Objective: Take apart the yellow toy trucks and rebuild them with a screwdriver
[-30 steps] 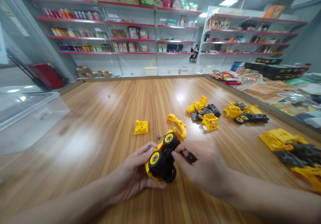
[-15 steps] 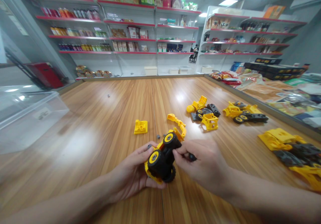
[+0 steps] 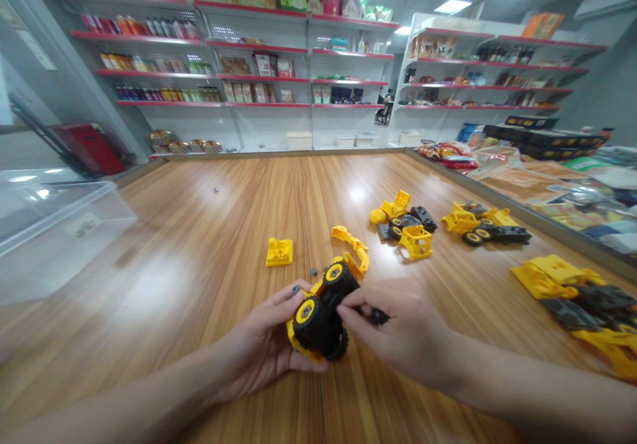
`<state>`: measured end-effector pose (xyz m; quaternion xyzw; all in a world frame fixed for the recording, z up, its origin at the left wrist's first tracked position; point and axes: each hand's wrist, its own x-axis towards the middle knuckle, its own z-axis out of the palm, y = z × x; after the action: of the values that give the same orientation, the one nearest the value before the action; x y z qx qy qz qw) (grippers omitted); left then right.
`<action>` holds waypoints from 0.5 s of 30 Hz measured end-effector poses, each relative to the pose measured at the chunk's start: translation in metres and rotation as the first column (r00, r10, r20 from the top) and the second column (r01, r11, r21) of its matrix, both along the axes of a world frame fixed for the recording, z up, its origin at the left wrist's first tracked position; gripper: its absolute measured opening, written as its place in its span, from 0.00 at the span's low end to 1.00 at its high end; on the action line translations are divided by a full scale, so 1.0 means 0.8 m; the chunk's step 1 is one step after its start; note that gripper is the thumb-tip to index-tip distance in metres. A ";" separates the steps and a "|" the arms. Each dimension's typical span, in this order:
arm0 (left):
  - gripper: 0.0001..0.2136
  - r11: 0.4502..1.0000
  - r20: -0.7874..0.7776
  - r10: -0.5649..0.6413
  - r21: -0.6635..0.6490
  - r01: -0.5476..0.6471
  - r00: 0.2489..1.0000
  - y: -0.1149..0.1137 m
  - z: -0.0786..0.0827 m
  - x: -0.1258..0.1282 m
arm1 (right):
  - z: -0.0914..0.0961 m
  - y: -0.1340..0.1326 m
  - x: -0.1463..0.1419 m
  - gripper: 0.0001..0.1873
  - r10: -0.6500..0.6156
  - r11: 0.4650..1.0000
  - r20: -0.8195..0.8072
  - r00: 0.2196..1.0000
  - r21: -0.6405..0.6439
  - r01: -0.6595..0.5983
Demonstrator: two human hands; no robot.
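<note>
My left hand point(image 3: 271, 328) is closed around a yellow and black toy truck point(image 3: 323, 321), tipped so its black underside and yellow-hubbed wheels face right and up. A small grey piece point(image 3: 296, 290) shows by the left fingertips; whether it is held or part of the truck I cannot tell. My right hand point(image 3: 398, 314) pinches a black-handled screwdriver point(image 3: 381, 316) against the truck's underside. Its shaft and tip are hidden by fingers. Just beyond the truck lie a yellow curved arm point(image 3: 361, 248), a grey screw-like piece point(image 3: 314, 271) and a yellow square part point(image 3: 279, 251).
Yellow and black toy vehicle parts lie in piles at the right: one pile point(image 3: 415, 241), another point(image 3: 478, 222), and a nearer one point(image 3: 572, 281). A clear plastic bin point(image 3: 64, 238) stands at the left. Tiny grey bits point(image 3: 215, 190) lie far left. Stocked shelves point(image 3: 263, 104) line the back.
My right fingertips have shifted slightly left along the truck's underside, with the black handle end turned a little. The left hand and the truck stay nearly still.
</note>
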<state>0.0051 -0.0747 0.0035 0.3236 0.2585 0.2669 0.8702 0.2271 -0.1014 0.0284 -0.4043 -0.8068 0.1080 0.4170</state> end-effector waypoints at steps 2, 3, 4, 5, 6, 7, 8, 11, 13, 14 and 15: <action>0.07 1.000 -0.002 0.002 -0.002 -0.002 1.000 0.000 0.001 0.000 | 0.001 -0.002 0.000 0.04 0.051 0.999 -0.024 0.998 -0.005 -0.051; 0.08 1.000 -0.001 0.006 -0.005 -0.006 1.000 0.000 0.002 0.000 | 0.003 -0.002 0.000 0.04 0.064 0.998 -0.031 0.997 0.000 -0.064; 0.09 1.000 0.001 0.009 -0.010 -0.009 1.000 0.000 0.003 0.001 | 0.005 -0.003 0.001 0.04 0.064 0.998 -0.033 0.997 0.012 -0.064; 0.09 1.000 0.005 0.010 -0.014 -0.010 1.000 0.000 0.004 0.001 | 0.007 -0.003 0.002 0.04 0.053 0.998 -0.031 0.998 0.033 -0.052; 0.10 1.000 0.010 0.009 -0.018 -0.009 1.000 0.000 0.004 0.001 | 0.009 -0.003 0.003 0.04 0.028 0.998 -0.025 0.999 0.059 -0.026; 0.10 1.000 0.015 0.008 -0.020 -0.008 1.000 0.000 0.005 0.001 | 0.010 -0.002 0.004 0.04 -0.005 0.996 -0.017 1.000 0.083 0.006; 0.10 1.000 0.018 0.008 -0.022 -0.008 1.000 0.000 0.005 0.001 | 0.010 -0.001 0.005 0.04 -0.032 0.994 -0.003 0.999 0.100 0.033; 0.09 1.000 0.009 0.018 -0.020 -0.017 1.000 -0.001 0.004 0.001 | 0.007 0.001 0.004 0.04 -0.062 0.996 0.047 0.997 0.071 0.058; 0.07 1.000 0.003 0.019 -0.007 -0.019 1.000 -0.002 0.002 0.001 | 0.002 0.000 0.000 0.04 -0.067 0.998 0.070 0.995 0.008 0.067; 0.06 1.000 0.002 0.017 0.001 -0.017 1.000 -0.003 0.002 0.001 | 0.001 0.000 -0.002 0.04 -0.076 0.997 0.071 0.995 -0.020 0.078; 0.06 1.000 0.004 0.014 0.009 -0.014 1.000 -0.004 0.001 0.000 | -0.001 -0.001 -0.004 0.04 -0.088 0.995 0.065 0.994 -0.041 0.091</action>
<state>0.0054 -0.0776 0.0041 0.3253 0.2580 0.2749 0.8672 0.2243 -0.1022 0.0279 -0.4523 -0.7982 0.0941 0.3865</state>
